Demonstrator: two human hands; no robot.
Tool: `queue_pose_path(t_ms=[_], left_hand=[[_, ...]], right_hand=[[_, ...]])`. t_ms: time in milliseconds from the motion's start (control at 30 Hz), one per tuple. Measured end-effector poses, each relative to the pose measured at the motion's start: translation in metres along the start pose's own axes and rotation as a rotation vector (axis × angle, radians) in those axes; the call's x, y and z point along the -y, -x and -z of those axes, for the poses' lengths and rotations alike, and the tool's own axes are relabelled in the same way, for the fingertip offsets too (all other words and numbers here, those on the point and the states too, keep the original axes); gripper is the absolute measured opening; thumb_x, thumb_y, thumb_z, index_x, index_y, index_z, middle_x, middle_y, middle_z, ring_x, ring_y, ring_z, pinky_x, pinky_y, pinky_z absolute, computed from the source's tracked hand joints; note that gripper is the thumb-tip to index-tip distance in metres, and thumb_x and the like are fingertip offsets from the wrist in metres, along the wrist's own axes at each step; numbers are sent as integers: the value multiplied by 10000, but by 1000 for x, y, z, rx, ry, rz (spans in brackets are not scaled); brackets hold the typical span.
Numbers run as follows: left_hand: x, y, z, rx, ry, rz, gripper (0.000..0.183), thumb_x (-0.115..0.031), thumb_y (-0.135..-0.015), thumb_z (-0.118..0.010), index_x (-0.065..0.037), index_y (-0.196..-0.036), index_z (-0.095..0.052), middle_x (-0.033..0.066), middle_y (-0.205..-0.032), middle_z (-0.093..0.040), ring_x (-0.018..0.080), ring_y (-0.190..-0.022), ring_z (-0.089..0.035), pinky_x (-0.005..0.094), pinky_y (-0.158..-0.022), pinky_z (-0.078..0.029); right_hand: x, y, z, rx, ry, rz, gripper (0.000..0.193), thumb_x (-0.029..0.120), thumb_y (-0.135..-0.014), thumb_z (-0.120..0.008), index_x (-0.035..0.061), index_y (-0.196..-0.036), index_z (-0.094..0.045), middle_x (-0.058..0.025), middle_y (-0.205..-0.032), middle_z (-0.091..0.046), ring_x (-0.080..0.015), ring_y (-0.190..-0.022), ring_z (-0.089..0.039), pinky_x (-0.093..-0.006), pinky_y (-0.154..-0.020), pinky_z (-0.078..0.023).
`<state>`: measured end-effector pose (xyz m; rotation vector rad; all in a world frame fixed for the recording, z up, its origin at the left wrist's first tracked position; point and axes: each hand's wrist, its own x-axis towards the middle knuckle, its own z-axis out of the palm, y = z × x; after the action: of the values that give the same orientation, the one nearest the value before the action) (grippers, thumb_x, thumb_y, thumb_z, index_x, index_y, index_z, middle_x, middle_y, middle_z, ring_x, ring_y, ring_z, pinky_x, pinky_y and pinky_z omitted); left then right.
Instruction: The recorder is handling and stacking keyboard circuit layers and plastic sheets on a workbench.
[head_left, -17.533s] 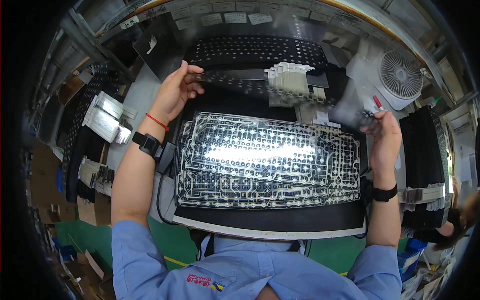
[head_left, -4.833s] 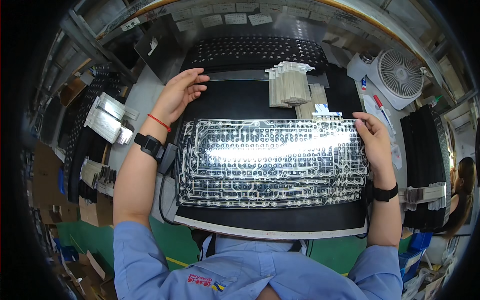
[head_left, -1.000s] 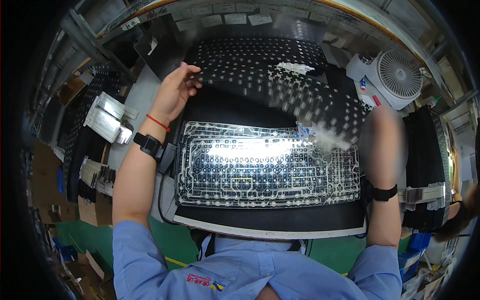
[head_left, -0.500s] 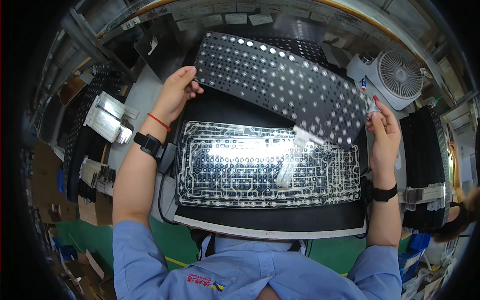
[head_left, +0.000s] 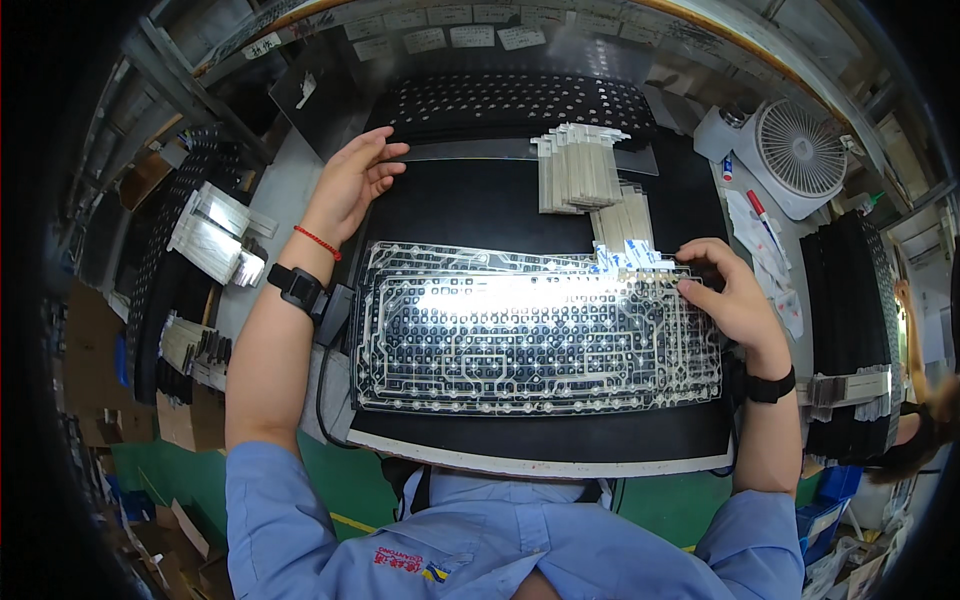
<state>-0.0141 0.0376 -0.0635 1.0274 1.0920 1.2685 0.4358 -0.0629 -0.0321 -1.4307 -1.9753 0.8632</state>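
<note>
The tabletop (head_left: 540,436) fills the centre of the frame, black with a pale front edge, above a green floor (head_left: 345,485). Perforated black sheets (head_left: 510,105) lie along its far side, with pale ribbon tails (head_left: 580,172) projecting toward the centre. Upper right: a white fan (head_left: 802,148), with a red-capped marker (head_left: 757,205) near it. Stacks of black sheets stand at the left (head_left: 160,270) and right (head_left: 845,310) of the frame; a cardboard box (head_left: 190,422) sits lower left. The transparent membrane circuit sheets (head_left: 520,345) lie layered at centre, edges slightly misaligned, glare across the upper part. The left hand (head_left: 362,180) is raised at upper left of centre, palm inward, fingers loosely curled and apart, holding nothing visible. The right hand (head_left: 722,290) is at the sheets' upper right corner, thumb over them, fingers bent and spread from the thumb; whether it grips an edge cannot be told. Both forearms enter from below.
</note>
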Motion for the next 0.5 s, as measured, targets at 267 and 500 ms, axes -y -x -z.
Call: queue_pose_path(t_ms=[267,500], left_hand=[[-3,3,-7,89,-81,64,296,-204,-984,-459,-39,-1225,-510,61,-1042,-633,94,-857,-599,206,-740,-479],[-2,4,-8,131,-108,72,285,-214,-984,-462,-45,-1204,-525,58,-1032,-637,92,-856,-599,207,-747,-478]], right_hand=[[-19,-5,0,-160,-242,-106,77,68,-842,-646,0,-850,-611,-31,-953,-591,-93,-815,-533,-223,-739,-410],[-21,-6,-1,-147,-141,18,64,80,-867,-624,18,-865,-608,-7,-917,-591,-81,-809,-518,-226,-753,-409]])
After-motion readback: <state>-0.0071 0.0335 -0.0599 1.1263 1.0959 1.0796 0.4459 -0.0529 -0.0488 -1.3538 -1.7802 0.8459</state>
